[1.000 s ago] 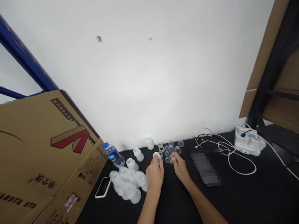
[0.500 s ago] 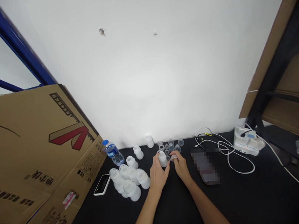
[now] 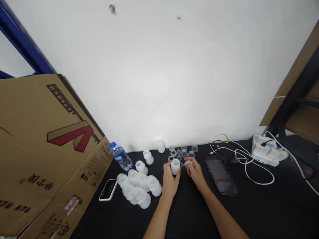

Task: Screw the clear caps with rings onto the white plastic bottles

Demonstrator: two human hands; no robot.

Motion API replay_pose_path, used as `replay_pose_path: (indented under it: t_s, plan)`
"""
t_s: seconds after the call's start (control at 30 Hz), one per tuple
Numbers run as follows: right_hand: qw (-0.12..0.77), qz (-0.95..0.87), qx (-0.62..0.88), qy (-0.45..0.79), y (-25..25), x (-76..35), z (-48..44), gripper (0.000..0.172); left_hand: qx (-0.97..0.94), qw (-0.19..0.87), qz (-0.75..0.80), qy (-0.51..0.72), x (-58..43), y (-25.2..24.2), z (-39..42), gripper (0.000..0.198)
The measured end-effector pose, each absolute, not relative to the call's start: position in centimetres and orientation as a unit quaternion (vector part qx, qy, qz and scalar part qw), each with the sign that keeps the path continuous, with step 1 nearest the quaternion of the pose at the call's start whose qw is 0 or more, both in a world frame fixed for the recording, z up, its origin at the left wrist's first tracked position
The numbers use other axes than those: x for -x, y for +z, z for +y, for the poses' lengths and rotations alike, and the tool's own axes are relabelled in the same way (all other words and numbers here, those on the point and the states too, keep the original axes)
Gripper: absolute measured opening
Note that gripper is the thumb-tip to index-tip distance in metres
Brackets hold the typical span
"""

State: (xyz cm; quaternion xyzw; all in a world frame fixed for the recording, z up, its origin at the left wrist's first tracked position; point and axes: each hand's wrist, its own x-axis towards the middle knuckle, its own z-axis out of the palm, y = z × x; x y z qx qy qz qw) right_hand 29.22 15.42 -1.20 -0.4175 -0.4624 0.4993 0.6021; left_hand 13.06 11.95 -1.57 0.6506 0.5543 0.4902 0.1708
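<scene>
My left hand (image 3: 170, 179) is wrapped round a small white baby bottle (image 3: 175, 167), its open mouth facing up. Just to the right, my right hand (image 3: 195, 173) pinches a whitish screw ring (image 3: 189, 163), held apart from the bottle. Behind the hands lie several translucent rings (image 3: 173, 153), small nipples (image 3: 179, 151) and clear dome caps (image 3: 184, 153). Left of my hands, several white bottles with clear caps (image 3: 141, 197) stand in a cluster. Open white bottles (image 3: 148, 157) stand behind them, and another white bottle (image 3: 161, 146) is by the wall.
A water bottle (image 3: 120, 156) and a white-framed device (image 3: 108, 190) stand beside the large cardboard box (image 3: 68, 167) on the left. To the right lie a blurred-out phone (image 3: 220, 175), tangled white cables (image 3: 251, 168) and a white charger unit (image 3: 266, 151).
My view has shifted slightly. The bottle in my left hand is now more upright, and the ring in my right hand has turned and moved a little away from the bottle.
</scene>
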Motion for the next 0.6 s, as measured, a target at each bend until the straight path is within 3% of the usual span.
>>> replay_pose_path:
  t_s: [0.23, 0.5, 0.6]
  plan:
    - [0.637, -0.333, 0.305, 0.624, 0.4, -29.7, 15.2, 0.042, -0.659, 0.196, 0.520, 0.507, -12.9, -0.7, 11.3, 0.046]
    - [0.631, -0.330, 0.361, 0.603, 0.7, -29.9, 15.2, 0.035, -0.655, 0.179, 0.503, 0.535, -12.6, 0.0, 11.1, 0.037]
    - [0.654, -0.311, 0.358, 0.590, 0.5, -29.9, 15.3, 0.040, -0.658, 0.153, 0.488, 0.552, -12.5, 0.4, 11.0, 0.037]
